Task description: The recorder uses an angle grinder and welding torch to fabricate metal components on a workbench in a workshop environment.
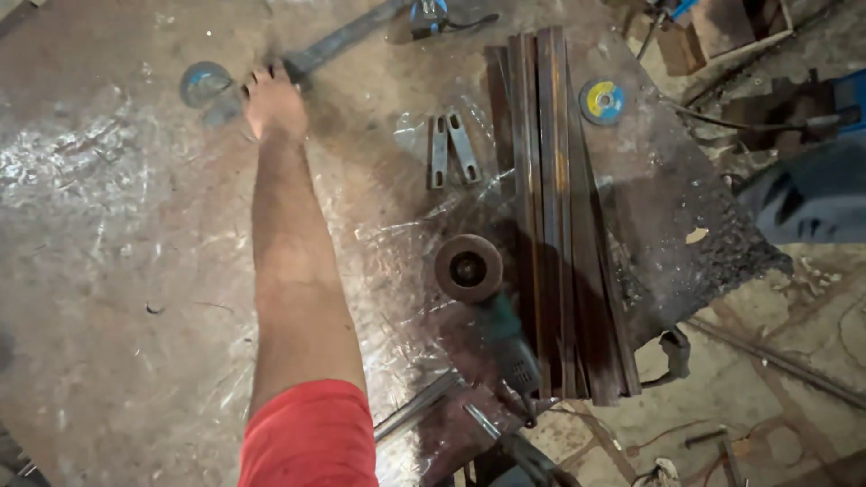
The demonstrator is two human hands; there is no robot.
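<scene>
The left hand (275,101), fingers curled, grips a dark bar (338,41); a round disc (204,83) lies just left of it.

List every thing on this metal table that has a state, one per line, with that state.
Left hand: stretched out, fingers on the end of a long dark bar.
Angle grinder: lying on the table, nobody holding it, disc facing up.
Steel bars: bundled side by side, flat on the table.
Two slotted metal plates: lying flat, side by side.
Yellow-labelled disc: loose, lying flat.
Right hand: out of view.
</scene>
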